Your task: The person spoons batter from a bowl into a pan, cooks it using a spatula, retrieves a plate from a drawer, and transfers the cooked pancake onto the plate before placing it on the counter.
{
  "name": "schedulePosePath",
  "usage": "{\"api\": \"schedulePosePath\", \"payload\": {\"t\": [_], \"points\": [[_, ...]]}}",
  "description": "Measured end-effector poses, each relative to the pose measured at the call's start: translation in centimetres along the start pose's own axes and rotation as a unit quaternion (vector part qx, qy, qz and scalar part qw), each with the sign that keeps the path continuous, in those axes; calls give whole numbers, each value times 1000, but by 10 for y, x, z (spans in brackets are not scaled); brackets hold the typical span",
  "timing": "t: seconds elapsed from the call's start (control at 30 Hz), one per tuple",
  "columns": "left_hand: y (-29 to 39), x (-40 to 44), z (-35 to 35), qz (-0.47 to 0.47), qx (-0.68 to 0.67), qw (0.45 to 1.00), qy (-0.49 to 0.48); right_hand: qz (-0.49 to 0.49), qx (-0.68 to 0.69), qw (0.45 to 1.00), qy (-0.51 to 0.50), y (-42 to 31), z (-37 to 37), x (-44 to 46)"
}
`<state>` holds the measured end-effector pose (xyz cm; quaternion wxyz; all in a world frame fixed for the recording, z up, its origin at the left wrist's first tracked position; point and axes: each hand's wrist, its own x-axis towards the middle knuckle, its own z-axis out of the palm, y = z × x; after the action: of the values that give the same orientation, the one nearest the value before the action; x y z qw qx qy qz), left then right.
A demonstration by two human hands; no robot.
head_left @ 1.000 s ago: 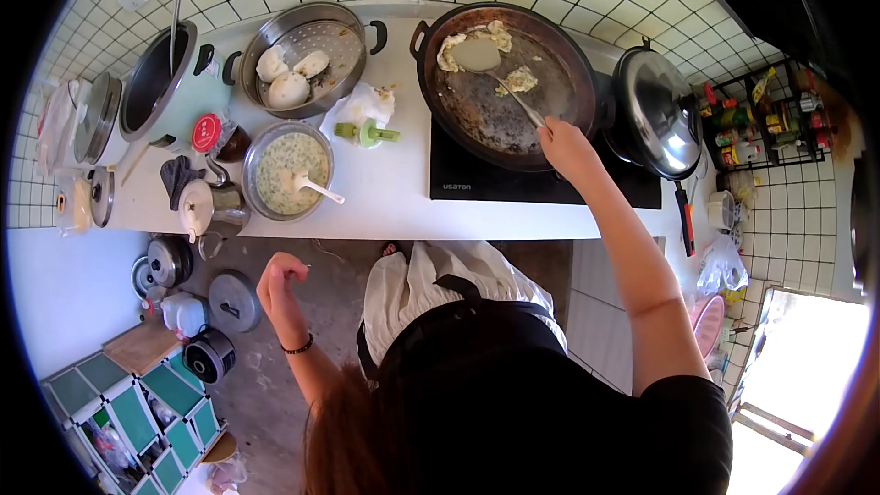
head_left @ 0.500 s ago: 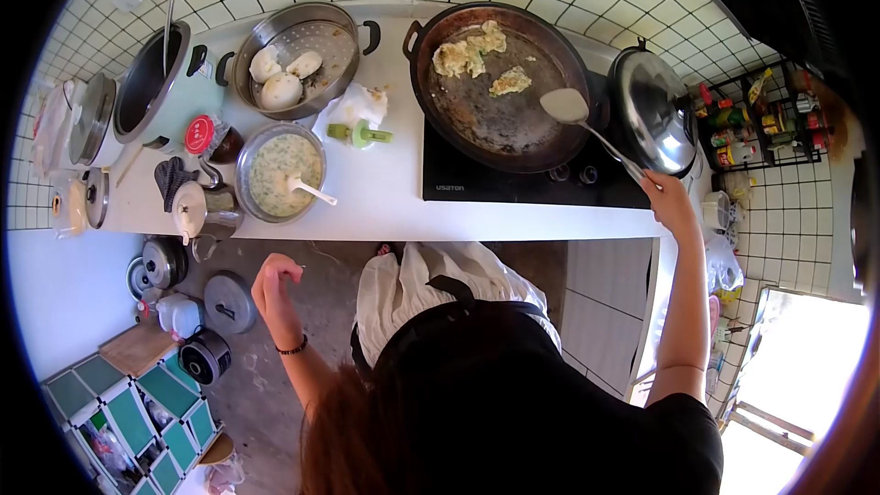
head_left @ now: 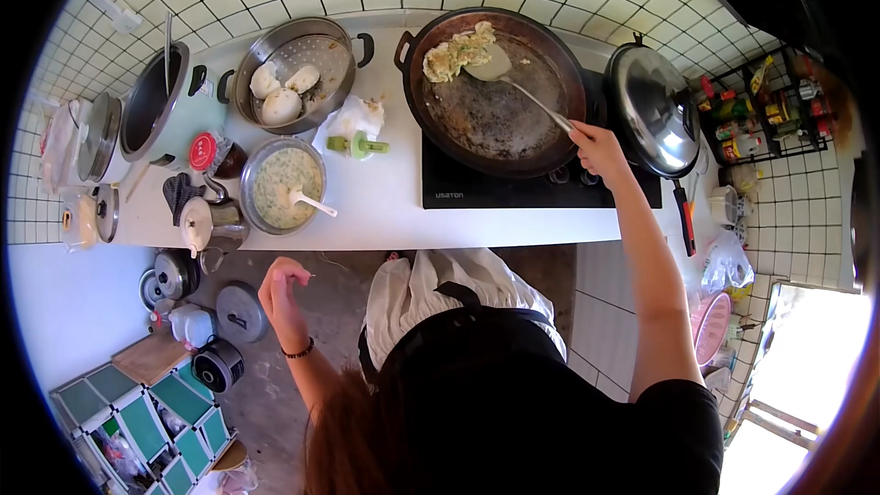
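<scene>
My right hand (head_left: 600,152) is closed around the handle of a metal spatula (head_left: 532,101). Its pale blade (head_left: 490,64) rests inside a wide dark wok (head_left: 495,142), against a clump of cooked egg (head_left: 449,57) at the upper left of the pan. Over the floor, in front of the counter edge, my left hand (head_left: 285,298) hangs with its fingers loosely bent and no object visible in it. The wok sits on a black induction cooktop (head_left: 495,192).
Left of the wok are a bowl of green-flecked batter (head_left: 280,170) with a white spoon, a steamer pan (head_left: 339,82) holding several pale pieces, and a green-handled tool (head_left: 359,145). A lidded pan (head_left: 653,110) stands right. Jars and a tall pot (head_left: 197,96) crowd the left.
My right hand has moved left with the spatula, whose blade went from the wok's right side to the egg. The separate egg pieces are now bunched together at upper left.
</scene>
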<state>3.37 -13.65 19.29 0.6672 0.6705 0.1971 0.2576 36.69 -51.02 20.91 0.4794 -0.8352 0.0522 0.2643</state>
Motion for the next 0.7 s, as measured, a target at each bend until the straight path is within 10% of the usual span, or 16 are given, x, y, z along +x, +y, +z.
{"api": "schedulePosePath", "payload": {"t": [0.1, 0.23, 0.4, 0.7], "points": [[1, 0, -2, 6, 2, 1000, -2, -110, -7, 993, 48, 25, -15, -5], [-2, 3, -4, 5, 1, 1000, -7, -417, -336, 810, 240, 19, -27, -45], [-1, 14, 5, 0, -7, 1000, -23, -355, -482, 762, 248, -8, -23, -96], [-8, 24, 5, 3, -16, 998, -55, -290, -147, 913, 245, 26, -28, -93]]}}
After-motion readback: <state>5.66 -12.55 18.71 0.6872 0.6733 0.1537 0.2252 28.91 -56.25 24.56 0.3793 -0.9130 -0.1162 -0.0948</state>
